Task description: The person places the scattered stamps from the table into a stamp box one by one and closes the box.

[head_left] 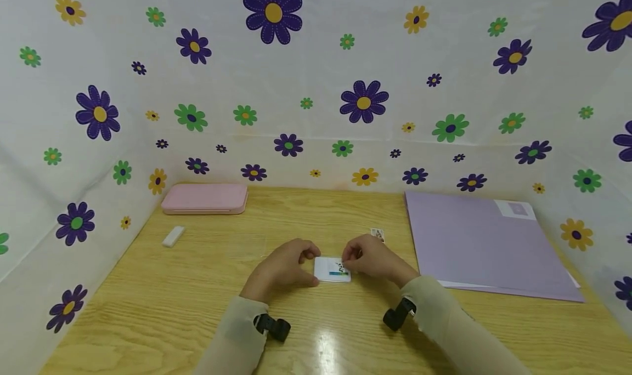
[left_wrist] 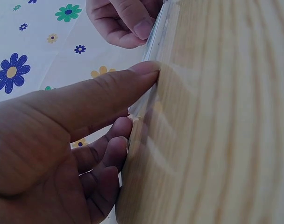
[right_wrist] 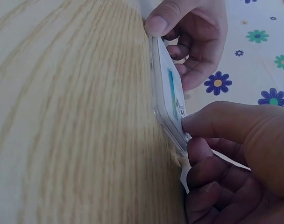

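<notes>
Flowered cloth [head_left: 296, 73] is being used as bg, behind & at both sides of a wood table [head_left: 173, 314]. Clock dirs. are being read from the slab, 12 = far side.

White slab [head_left: 327, 266], w/ blue-green strip & dark print on top, is being held mid-table btwn both hands; some clear layer is being shown under it in R wrist view. At its 9 o'c. end it's being gripped by the L hand [head_left: 286, 262], thumb at the near corner, fingers curled to the far one. At approx. 2-3 o'c. it's being pinched by the R hand [head_left: 375, 259], thumb on the printed face & index tucked by the edge; whether a thin sticker is being caught there too can't be told.

Step in hand, as judged: prob. some fine edge/print work is being done at the R end while the L end is being steadied. For the next move, a firm L hold is being called for, plus light, precise R fingertip pressure, w/o the slab being skidded or the print being creased.

Pic [head_left: 377, 233] is being left loose at 1-2 o'c., near R hand; faint clear sheet [head_left: 247, 247] & eraser [head_left: 174, 236] at 9-10, pink box [head_left: 204, 198] at 10, folder [head_left: 474, 243] at 2-3.
</notes>
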Demonstrator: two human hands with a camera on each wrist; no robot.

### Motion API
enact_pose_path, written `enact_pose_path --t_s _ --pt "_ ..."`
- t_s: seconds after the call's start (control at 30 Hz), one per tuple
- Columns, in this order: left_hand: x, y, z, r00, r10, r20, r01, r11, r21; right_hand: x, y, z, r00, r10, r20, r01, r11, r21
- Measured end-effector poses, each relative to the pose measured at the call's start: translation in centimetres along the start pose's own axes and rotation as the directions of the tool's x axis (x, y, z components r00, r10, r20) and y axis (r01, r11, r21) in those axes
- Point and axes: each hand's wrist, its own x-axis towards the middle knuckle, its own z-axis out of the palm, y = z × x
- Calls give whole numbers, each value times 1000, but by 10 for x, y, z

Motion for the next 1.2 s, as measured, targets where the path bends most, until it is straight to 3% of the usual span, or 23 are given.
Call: enact_pose_path --t_s 0.47,0.73,1.2 --pt "1 0 0 1000 29 1 -29 1000 9 -4 2 0 1000 -4 -30 4 1000 7" --pt "3 1 1 999 35 3 -35 999 14 -5 5 0 997 -48 -52 48 999 3" --pt "2 -1 1 999 32 0 -32 999 21 -6 4 0 999 -34 -20 34 999 10"
